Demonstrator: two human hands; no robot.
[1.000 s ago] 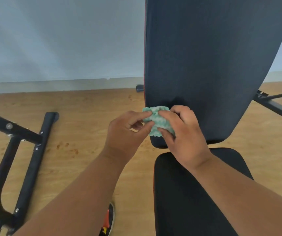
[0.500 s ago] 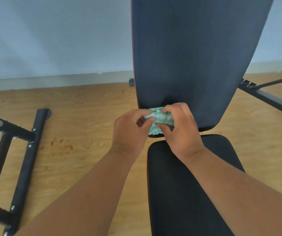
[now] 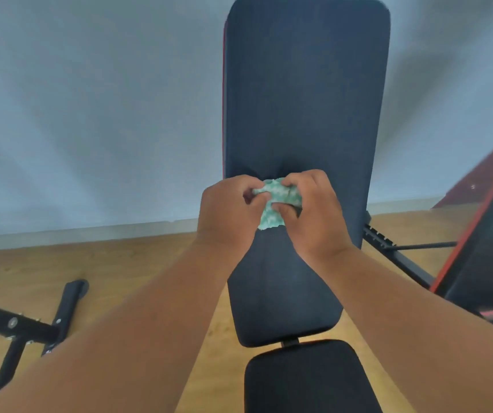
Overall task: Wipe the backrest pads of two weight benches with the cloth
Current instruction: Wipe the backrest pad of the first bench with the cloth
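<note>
A tall dark backrest pad (image 3: 305, 93) with a thin red edge stands tilted up in front of me, above its black seat pad (image 3: 308, 380). My left hand (image 3: 227, 216) and my right hand (image 3: 314, 216) both pinch a bunched green-and-white cloth (image 3: 275, 204) in front of the pad's middle. I cannot tell whether the cloth touches the pad. A second bench pad (image 3: 489, 242), dark with a red edge, shows at the right border.
A black metal frame (image 3: 30, 326) with bolts lies on the wooden floor (image 3: 120, 263) at the left. A black bench strut (image 3: 400, 254) runs behind the pad to the right. A pale wall (image 3: 90, 114) stands close behind.
Both hands with the cloth have risen from the backrest pad's lower edge to about its middle. The view has tilted up, so the pad's top and the second bench now show.
</note>
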